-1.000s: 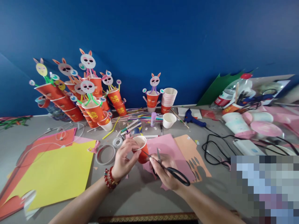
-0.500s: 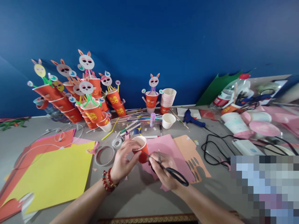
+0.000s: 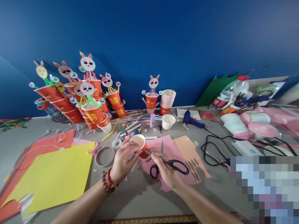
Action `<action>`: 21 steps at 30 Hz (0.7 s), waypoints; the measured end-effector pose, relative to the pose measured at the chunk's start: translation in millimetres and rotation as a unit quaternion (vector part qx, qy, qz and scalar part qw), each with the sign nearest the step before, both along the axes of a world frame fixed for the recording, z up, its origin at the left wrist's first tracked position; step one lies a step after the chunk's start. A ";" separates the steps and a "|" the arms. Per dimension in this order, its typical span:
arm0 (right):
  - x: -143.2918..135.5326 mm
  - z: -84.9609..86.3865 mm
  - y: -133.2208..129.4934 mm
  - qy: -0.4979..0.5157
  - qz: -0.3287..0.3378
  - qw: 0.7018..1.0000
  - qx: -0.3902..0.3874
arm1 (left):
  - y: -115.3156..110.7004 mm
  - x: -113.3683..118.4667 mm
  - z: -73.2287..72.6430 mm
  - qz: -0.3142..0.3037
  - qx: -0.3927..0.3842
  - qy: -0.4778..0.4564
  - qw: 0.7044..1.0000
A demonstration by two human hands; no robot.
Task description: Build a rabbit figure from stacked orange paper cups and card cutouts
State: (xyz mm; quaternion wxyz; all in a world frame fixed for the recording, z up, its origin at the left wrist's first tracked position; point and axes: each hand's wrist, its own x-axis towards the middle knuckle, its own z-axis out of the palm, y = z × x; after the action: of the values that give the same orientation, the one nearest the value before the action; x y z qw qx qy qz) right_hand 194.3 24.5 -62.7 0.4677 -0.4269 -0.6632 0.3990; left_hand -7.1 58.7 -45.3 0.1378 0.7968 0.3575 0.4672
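Observation:
My left hand [image 3: 125, 160] grips a red paper cup [image 3: 144, 152], fingers over its white rim and thumb along its side. The cup is tilted, its mouth up and to the left. In my right hand [image 3: 164, 169] is a pair of black-handled scissors [image 3: 161, 150] with the blades spread. One blade points at the cup's side near my left thumb, while the other stands up; whether the tip has gone into the cup wall I cannot tell. Pink paper [image 3: 174, 155] with cut edges lies beneath my right hand.
Decorated rabbit cups [image 3: 93, 115] stand stacked at the back left. A cup stack [image 3: 167, 98], a white cup [image 3: 168, 122] and a glue stick [image 3: 152, 120] are behind my hands. Yellow paper [image 3: 63, 177] lies left; a blue glue gun [image 3: 192, 119] and black cables [image 3: 210, 149] lie right.
The scissors have turned and their blades now show spread apart, with both handle loops in sight. The cup has tipped and shifted slightly up to the left in my left hand.

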 end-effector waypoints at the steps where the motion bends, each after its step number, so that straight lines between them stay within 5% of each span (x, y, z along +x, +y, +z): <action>1: -1.9 0.4 0.1 0.015 0.006 0.999 -0.028 | -0.4 -0.5 1.1 0.002 0.018 0.015 1.000; 4: -7.6 0.6 0.2 0.079 0.026 0.991 -0.102 | -1.6 -1.6 3.9 0.001 0.057 0.061 0.997; 7: -8.9 0.2 0.2 0.084 0.029 0.992 -0.093 | -2.1 -1.5 3.6 0.006 0.060 0.069 0.996; 11: -3.2 9.1 2.6 -0.038 0.028 0.998 0.052 | -2.2 -1.0 1.5 0.019 0.007 0.029 0.999; 15: 2.4 21.5 5.6 -0.139 0.056 0.971 0.185 | -2.7 -1.8 6.1 0.010 -0.022 0.012 1.000; 21: -4.5 8.5 1.6 -0.007 0.047 0.999 0.024 | -6.6 -1.2 11.7 0.023 0.077 0.077 0.994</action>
State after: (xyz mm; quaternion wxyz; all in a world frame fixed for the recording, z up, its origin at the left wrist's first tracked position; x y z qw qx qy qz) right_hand 189.8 26.1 -54.2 0.4537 -0.3871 -0.6951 0.4013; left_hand -8.3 52.1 -33.6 0.0372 0.8302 0.3485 0.4335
